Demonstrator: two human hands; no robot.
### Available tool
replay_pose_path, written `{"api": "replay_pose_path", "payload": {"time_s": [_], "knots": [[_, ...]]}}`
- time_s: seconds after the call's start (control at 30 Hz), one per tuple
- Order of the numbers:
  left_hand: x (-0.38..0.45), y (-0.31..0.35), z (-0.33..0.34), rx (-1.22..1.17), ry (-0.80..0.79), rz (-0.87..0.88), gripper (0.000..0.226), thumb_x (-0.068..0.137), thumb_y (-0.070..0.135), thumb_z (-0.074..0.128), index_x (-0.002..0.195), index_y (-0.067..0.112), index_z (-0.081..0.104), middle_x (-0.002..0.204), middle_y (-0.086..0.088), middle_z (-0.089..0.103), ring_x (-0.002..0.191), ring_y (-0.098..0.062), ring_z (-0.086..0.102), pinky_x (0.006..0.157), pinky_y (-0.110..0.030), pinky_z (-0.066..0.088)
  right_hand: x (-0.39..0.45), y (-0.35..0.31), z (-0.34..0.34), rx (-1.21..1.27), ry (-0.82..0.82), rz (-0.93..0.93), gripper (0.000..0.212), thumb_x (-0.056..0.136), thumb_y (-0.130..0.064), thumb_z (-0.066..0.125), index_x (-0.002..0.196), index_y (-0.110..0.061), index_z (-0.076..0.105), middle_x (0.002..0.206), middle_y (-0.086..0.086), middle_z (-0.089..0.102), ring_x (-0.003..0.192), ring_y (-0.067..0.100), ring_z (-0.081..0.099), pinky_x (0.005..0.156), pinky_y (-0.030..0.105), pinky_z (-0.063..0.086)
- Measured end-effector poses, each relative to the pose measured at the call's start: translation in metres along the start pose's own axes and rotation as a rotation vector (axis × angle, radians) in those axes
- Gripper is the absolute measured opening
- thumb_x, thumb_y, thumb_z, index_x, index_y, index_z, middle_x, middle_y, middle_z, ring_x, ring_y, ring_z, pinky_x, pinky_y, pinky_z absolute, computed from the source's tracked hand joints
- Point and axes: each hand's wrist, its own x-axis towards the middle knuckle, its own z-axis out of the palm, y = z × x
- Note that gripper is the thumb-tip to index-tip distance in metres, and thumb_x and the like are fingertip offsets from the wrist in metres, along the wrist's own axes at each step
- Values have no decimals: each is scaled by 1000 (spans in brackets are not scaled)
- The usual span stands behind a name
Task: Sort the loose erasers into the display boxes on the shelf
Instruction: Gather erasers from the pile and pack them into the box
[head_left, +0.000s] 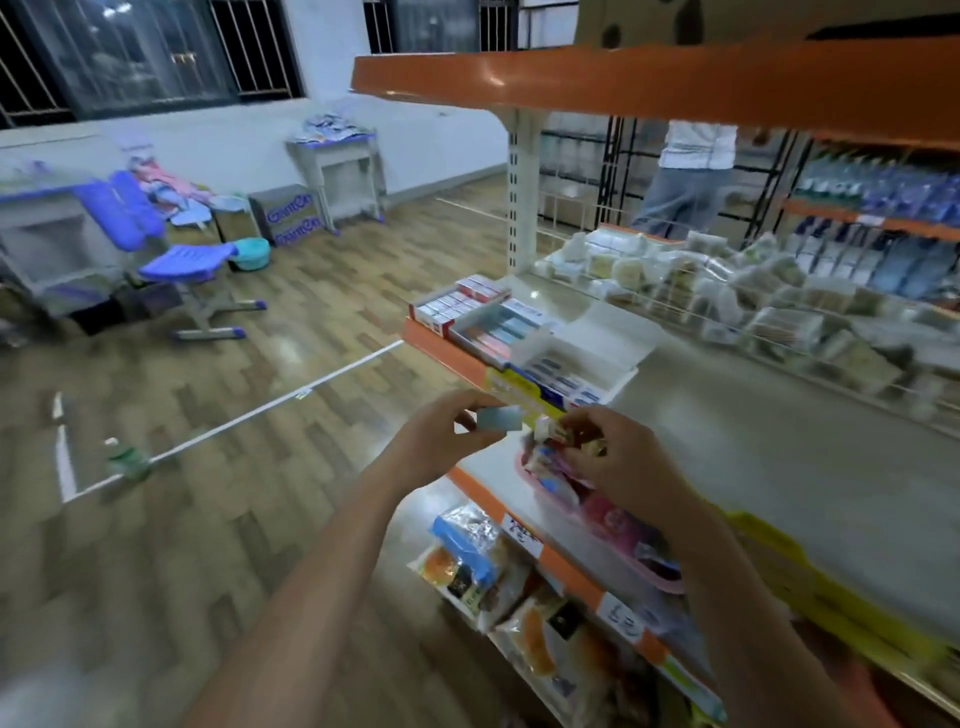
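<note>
Fingers (470, 410) round a blurred eraser (498, 418), label illegible.

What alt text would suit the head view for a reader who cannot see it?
The left hand pinches a pale blue eraser while the right hand picks among loose erasers in a pink tray on the shelf. Three display boxes sit beyond.

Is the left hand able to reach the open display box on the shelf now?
Probably yes: the left hand, pinching an eraser, is just in front of the display box, with nothing between them.
</note>
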Motion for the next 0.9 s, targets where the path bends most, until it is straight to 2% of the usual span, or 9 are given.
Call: {"api": "replay_pose_path", "payload": {"time_s": [0.13, 0.23, 0.37, 0.43, 0.53, 0.6, 0.67, 0.77, 0.9], "knots": [[41, -31, -24, 4, 8, -6, 27, 83, 22, 70, 99, 40, 58, 94, 18, 58, 74, 3, 53, 68, -8, 40, 59, -2, 21, -24, 29, -7, 25, 79, -11, 69, 102, -18, 65, 91, -8, 65, 87, 11, 60, 79, 20, 46], [79, -48, -43, 2, 10, 43, 27, 83, 19, 70, 101, 37, 60, 97, 15, 60, 75, 1, 53, 69, -7, 42, 107, -7, 29, -45, 66, -25, 26, 78, -12, 69, 104, -17, 65, 93, -5, 66, 86, 10, 59, 72, 8, 41], [140, -73, -66, 5, 38, 78, 28, 80, 15, 73, 103, 27, 62, 103, 0, 62, 78, -7, 56, 70, -12, 46, 172, -12, 29, -95, 69, -16, 25, 79, -14, 69, 104, -17, 64, 91, -6, 62, 86, 10, 57, 69, 15, 35], [170, -87, -77, 3, 52, 81, 31, 78, 16, 75, 97, 36, 61, 104, 0, 64, 79, -11, 59, 76, -23, 50, 203, -10, 30, -127, 57, -6, 23, 80, -14, 69, 102, -16, 64, 92, -5, 64, 89, 12, 58, 74, 18, 39], [207, -107, -90, -14, 71, 92, 40, 78, 13, 75, 94, 45, 58, 102, 1, 63, 71, -1, 55, 71, -16, 46, 241, -2, 35, -178, 76, 18, 22, 80, -16, 68, 103, -16, 64, 97, -1, 65, 92, 15, 59, 81, 27, 46], [229, -119, -96, -7, 56, 135, 38, 78, 12, 75, 96, 43, 59, 98, 4, 63, 76, -8, 58, 71, -17, 46, 262, 2, 41, -227, 76, 45, 21, 82, -18, 66, 102, -17, 63, 100, -2, 61, 93, 14, 56, 78, 25, 44], [249, -130, -101, -10, 7, 155, 33, 78, 14, 75, 99, 36, 62, 95, 7, 62, 78, -15, 59, 73, -27, 50, 282, 6, 51, -275, 64, 68, 19, 83, -19, 65, 102, -18, 62, 102, -2, 57, 95, 13, 52, 74, 20, 35], [284, -150, -112, 44, -46, 200, 31, 77, 19, 76, 103, 31, 65, 97, 8, 65, 82, -14, 62, 75, -37, 53, 313, 8, 68, -344, 73, 97, 25, 83, -20, 64, 107, -16, 62, 107, 2, 56, 100, 15, 49, 76, 19, 31], [328, -174, -130, 63, -137, 272, 34, 77, 23, 75, 107, 33, 64, 102, 12, 64, 91, -9, 62, 80, -40, 53, 347, 3, 94, -421, 92, 160, 34, 86, -23, 62, 118, -17, 56, 113, 2, 51, 106, 15, 43, 85, 22, 32]]}}
